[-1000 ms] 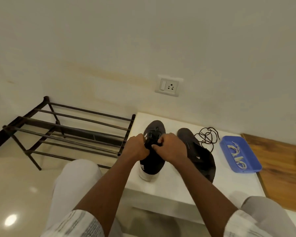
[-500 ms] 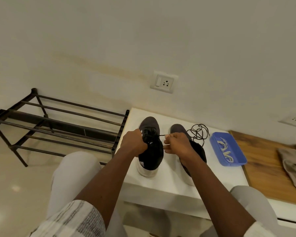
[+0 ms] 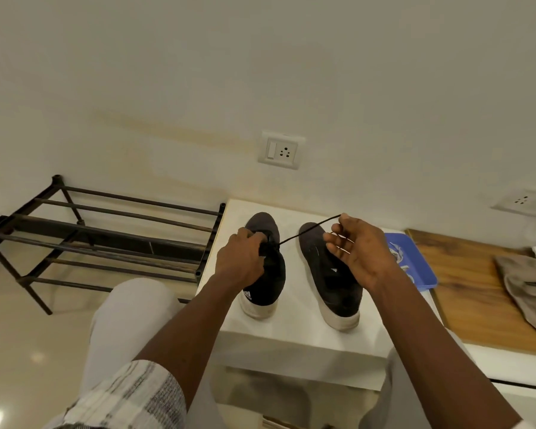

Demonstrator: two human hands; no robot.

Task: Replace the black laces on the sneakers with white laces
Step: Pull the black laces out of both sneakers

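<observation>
Right of the left sneaker (image 3: 265,267), the right hand (image 3: 358,252) has drawn the black lace (image 3: 304,232) out taut, fingers (image 3: 333,247) pinching it; the left hand (image 3: 240,261) grips the sneaker.

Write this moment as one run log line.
left hand: grips laced sneaker | right hand: pinches black lace, taut | blue tray: white laces inside

A plain cream wall (image 3: 260,72) carries a white switch-and-socket plate (image 3: 281,150), with a second socket (image 3: 520,201) far right. A dark metal shoe rack (image 3: 106,230) stands at left on glossy cream floor tiles (image 3: 19,335). Right of it is a low white table (image 3: 291,342), then a wooden surface (image 3: 477,289) bearing a grey-brown cloth (image 3: 529,283).
</observation>
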